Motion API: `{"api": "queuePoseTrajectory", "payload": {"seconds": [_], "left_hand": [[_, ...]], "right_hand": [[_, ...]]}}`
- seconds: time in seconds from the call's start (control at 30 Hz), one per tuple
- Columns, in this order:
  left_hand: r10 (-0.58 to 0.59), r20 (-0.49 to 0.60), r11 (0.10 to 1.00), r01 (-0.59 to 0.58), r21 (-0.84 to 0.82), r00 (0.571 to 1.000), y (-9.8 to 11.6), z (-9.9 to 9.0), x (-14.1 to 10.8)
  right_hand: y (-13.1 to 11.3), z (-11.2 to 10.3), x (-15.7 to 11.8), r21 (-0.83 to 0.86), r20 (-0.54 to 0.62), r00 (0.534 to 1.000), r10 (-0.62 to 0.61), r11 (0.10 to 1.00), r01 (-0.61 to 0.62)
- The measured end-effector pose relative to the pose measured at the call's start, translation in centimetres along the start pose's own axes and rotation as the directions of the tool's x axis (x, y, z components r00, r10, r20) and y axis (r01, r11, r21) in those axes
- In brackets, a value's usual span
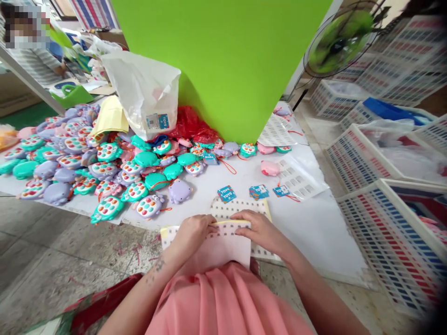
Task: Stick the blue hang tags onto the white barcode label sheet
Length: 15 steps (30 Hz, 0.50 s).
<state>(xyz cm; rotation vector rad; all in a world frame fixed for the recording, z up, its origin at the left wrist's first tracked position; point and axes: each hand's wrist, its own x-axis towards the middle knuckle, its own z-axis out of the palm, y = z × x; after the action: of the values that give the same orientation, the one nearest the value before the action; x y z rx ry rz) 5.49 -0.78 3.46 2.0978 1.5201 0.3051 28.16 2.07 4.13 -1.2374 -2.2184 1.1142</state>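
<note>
My left hand (190,235) and my right hand (258,230) both rest on the top edge of a folded white sheet (223,249) with rows of small printed marks and a yellow strip along its edge. The fingers of both hands press on that edge and seem to pinch it. Beneath it lies a larger dotted sheet (240,209). Several teal, lilac and pink toy phones with coloured buttons (150,206) are heaped on the white-covered floor area (307,232) beyond my hands, with blue "TOYS" tags (226,193) nearby.
A white plastic bag (143,93) and red plastic (188,123) stand against a green board (223,56). White plastic crates (387,242) are stacked at the right, next to a green fan (338,42). A person (35,65) is at the far back left.
</note>
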Motion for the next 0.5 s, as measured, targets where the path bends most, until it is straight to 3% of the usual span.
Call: {"api": "queuePoseTrajectory", "payload": {"seconds": [0.17, 0.27, 0.37, 0.5], "left_hand": [[-0.002, 0.057, 1.000, 0.001, 0.012, 0.998, 0.1, -0.2, 0.0], [0.016, 0.018, 1.000, -0.016, 0.007, 1.000, 0.7, 0.0, 0.2], [0.051, -0.043, 0.998, -0.052, -0.020, 0.998, 1.4, 0.9, 0.6], [-0.011, -0.033, 0.998, 0.013, 0.064, 0.999, 1.4, 2.4, 1.7]], "right_hand": [[0.8, 0.5, -0.1, 0.112, -0.011, 0.991, 0.137, 0.985, -0.135], [1.0, 0.9, 0.1, 0.143, -0.011, 0.986, 0.166, 0.976, -0.162], [1.4, 1.2, 0.3, 0.186, 0.007, 0.985, 0.173, 0.967, -0.171], [2.6, 1.7, 0.6, 0.290, 0.019, 0.979, 0.204, 0.936, -0.200]]}}
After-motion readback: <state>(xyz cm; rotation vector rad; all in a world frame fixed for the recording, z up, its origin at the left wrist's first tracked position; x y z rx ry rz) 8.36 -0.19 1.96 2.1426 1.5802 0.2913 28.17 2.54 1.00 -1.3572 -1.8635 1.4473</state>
